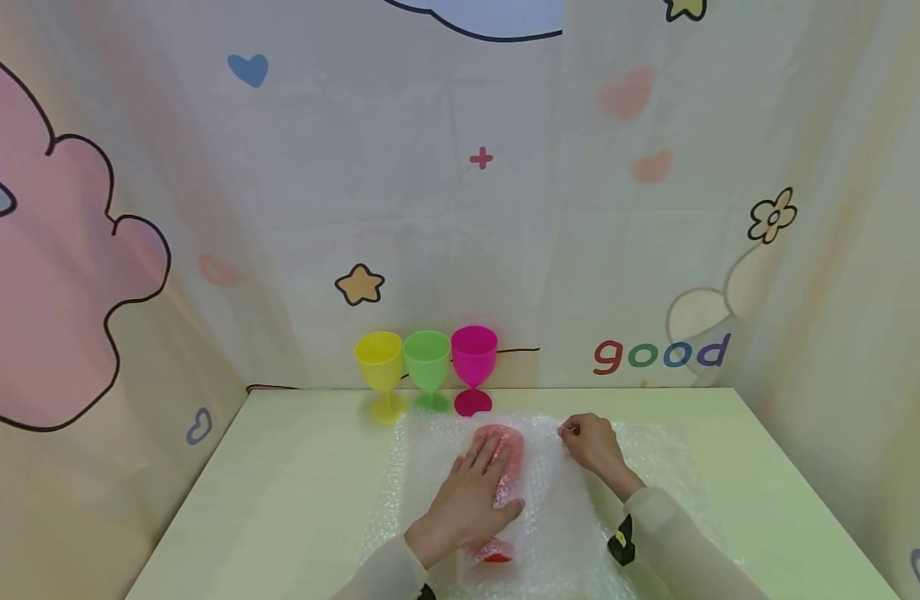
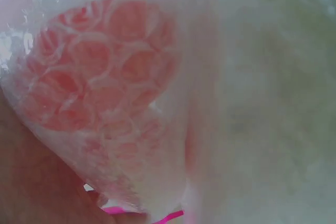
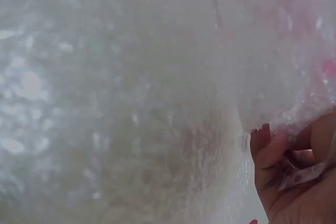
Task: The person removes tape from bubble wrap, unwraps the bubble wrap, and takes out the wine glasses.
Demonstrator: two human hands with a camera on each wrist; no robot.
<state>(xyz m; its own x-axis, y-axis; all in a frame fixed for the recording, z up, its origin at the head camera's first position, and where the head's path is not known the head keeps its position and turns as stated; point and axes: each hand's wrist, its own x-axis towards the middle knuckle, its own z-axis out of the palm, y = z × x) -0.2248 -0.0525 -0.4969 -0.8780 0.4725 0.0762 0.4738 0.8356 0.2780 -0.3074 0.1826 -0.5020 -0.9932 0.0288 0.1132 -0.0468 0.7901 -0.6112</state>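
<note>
A red goblet [image 1: 511,442] lies on its side under a layer of clear bubble wrap [image 1: 553,508] on the table. My left hand [image 1: 471,500] presses on the wrapped goblet from above, its fingers straight and pointing away from me. In the left wrist view, a round red end of the goblet [image 2: 105,61] shows through the bubbles. My right hand [image 1: 591,442] pinches the wrap near its far edge, to the right of the goblet. The right wrist view shows the curled fingers [image 3: 268,156] with plastic between them, and the raised sheet fills most of that view.
A yellow goblet [image 1: 380,360], a green goblet [image 1: 427,358] and a pink goblet [image 1: 474,354] stand upright in a row just beyond the wrap, near the back of the pale table [image 1: 280,492]. A printed curtain [image 1: 505,250] hangs behind the table and along both sides.
</note>
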